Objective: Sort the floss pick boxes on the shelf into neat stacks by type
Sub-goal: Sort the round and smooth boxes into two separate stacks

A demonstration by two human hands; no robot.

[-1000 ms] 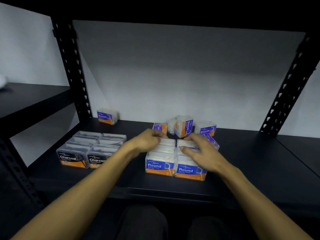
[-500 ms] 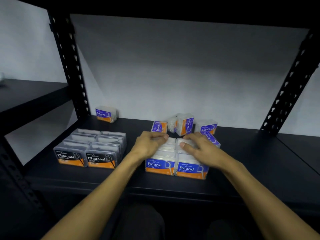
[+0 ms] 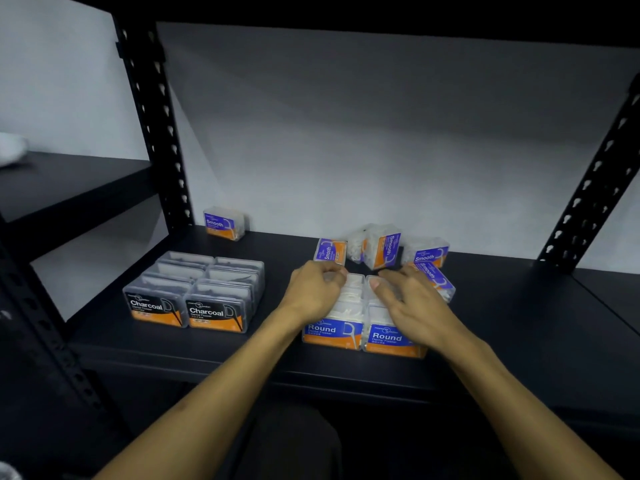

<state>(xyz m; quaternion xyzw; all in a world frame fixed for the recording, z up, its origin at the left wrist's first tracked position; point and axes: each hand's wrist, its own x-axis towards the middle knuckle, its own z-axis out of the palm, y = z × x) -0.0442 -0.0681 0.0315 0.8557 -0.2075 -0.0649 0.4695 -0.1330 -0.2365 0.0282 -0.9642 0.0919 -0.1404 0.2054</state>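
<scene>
Head view: black shelf [image 3: 519,317], grey wall [image 3: 381,133]; both hands' fingers [image 3: 388,284] resting on Round boxes [image 3: 356,306].

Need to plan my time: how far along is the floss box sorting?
Done: Charcoal boxes grouped neatly. In hand: left hand and right hand rest on the Round boxes. Left: Smooth boxes lie jumbled behind, one lone Smooth box at back left.

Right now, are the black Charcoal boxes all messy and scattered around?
No, the Charcoal boxes sit close together in tidy rows on the shelf, labels facing front.
</scene>
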